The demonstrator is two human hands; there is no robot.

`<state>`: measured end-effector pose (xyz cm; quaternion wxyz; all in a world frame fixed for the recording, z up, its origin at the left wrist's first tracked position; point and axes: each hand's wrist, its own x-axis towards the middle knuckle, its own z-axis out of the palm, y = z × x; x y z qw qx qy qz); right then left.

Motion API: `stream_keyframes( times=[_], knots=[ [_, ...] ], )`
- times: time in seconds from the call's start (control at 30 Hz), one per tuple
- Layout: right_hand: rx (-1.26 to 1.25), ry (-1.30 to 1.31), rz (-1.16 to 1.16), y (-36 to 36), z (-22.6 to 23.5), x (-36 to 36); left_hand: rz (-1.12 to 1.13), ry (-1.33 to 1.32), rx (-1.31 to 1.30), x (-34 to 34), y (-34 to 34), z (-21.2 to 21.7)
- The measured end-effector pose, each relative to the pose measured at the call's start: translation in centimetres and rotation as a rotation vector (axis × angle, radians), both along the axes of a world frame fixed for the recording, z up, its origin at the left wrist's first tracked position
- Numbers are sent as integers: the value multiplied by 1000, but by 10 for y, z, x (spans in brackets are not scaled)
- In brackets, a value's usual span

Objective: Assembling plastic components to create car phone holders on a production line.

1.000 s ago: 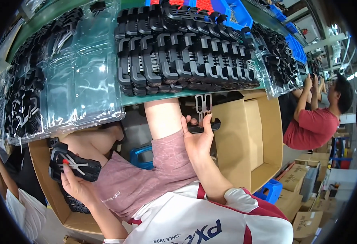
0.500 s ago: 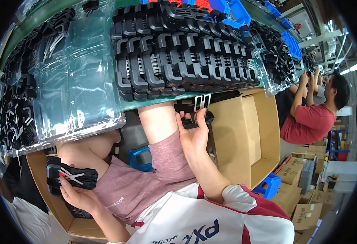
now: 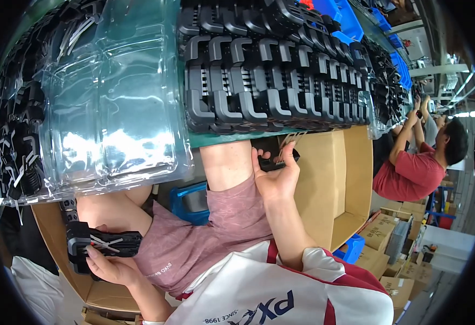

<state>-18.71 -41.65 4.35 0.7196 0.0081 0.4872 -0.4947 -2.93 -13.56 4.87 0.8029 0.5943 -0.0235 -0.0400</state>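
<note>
In my left hand (image 3: 110, 268) is a black plastic assembly (image 3: 121, 242) with a crossed pair of silver strips and a small red spot on it. My left thumb presses on its face, over the carton on the left. My right hand (image 3: 278, 179), palm up beside my knee, is closed on a small black part (image 3: 289, 159). A pale slotted frame (image 3: 293, 140) sticks up from that part, tilted and slightly smeared. The fingers partly hide the black part. Just beyond the right hand, rows of black plastic housings (image 3: 270, 105) stand stacked on the green table.
Clear plastic trays (image 3: 134, 108) overhang the table's near edge; black parts lie at their left (image 3: 23, 135). One open carton (image 3: 337, 184) stands at my right, another (image 3: 107, 295) at my left. A blue stool (image 3: 191, 203) is beneath the table. A person in red (image 3: 413, 162) works farther right.
The view has shifted, so the table and stacks appear farther right. In my right hand, the part with the pale frame has tilted. The left hand keeps its assembly, now turned slightly.
</note>
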Motion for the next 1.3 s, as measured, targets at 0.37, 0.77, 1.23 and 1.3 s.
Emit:
stream_keyframes(
  times=[0.37,0.77,1.23,1.3],
  knots=[
    [-32,-31,43,35,11,-39,157,45,-14,1,-5,3],
    [-1655,210,525,95,69,-1,-266,335,-89,-23,-43,73],
    [-2578,449,757,101,91,38,-412,349,-228,-13,-26,105],
    [-2595,460,741,101,91,39,-413,337,-241,-13,-24,105]
  ],
)
